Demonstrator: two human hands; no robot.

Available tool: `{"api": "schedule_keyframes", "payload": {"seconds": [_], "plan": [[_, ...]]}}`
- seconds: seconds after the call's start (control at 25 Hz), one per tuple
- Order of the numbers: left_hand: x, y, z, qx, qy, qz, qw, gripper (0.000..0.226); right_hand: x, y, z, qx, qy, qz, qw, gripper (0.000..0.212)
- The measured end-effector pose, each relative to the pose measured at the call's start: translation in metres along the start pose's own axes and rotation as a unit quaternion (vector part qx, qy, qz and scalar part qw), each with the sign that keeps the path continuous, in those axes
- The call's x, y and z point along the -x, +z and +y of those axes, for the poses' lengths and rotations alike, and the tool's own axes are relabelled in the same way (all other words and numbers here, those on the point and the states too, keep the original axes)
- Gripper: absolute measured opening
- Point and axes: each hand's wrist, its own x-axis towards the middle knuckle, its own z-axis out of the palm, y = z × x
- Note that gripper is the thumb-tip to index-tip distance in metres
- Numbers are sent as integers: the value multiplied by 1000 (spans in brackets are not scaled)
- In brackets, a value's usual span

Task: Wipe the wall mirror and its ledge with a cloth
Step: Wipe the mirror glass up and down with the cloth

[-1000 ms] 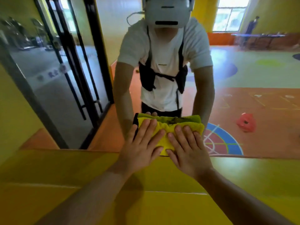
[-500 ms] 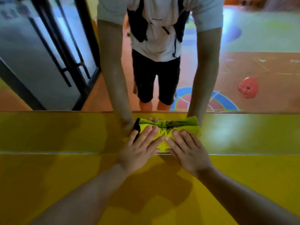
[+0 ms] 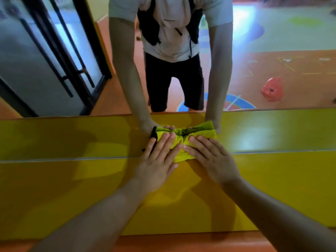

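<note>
Both hands lie flat with fingers straight, neither curled round anything. The left hand (image 3: 158, 160) and right hand (image 3: 209, 157) press side by side on a yellow-green terry cloth with a black trimmed edge (image 3: 205, 136). The cloth sits on the glossy yellow ledge (image 3: 81, 146), its far side apparently butted against the foot of the wall mirror (image 3: 272, 70), where the reflected hands meet it.

The cloth looks soft, light and limp. It has puckered into a ridge between the two hands, so it will likely bunch rather than glide if pushed from one end. Broad, even pressure from flat palms suits it better than a pinch, and spreading the hands towards its left and right ends should keep it smooth. On the shiny ledge it should slide easily.

A second ago the cloth was pressed to the glass above the ledge. It now lies lower, on the ledge itself, with the hands laid on it much as before. Since half a second ago little has changed.
</note>
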Motion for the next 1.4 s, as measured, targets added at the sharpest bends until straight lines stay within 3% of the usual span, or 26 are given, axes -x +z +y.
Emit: {"api": "schedule_keyframes", "payload": {"seconds": [0.2,0.32,0.48,0.84,1.4], "plan": [[-27,-13,15,6,-53,24,998,73,-3,-22,11,-59,57,-12,997,59],[-61,-49,0,9,-76,48,996,74,-33,-51,26,-46,82,24,995,58],[-133,-126,-40,-19,-83,72,994,73,-102,-119,76,-22,84,75,993,55],[-326,-366,-155,-55,-135,232,962,67,-318,-327,199,43,99,220,970,57],[-528,-573,-258,-135,-111,304,936,67,-495,-523,350,104,103,281,949,58]]}}
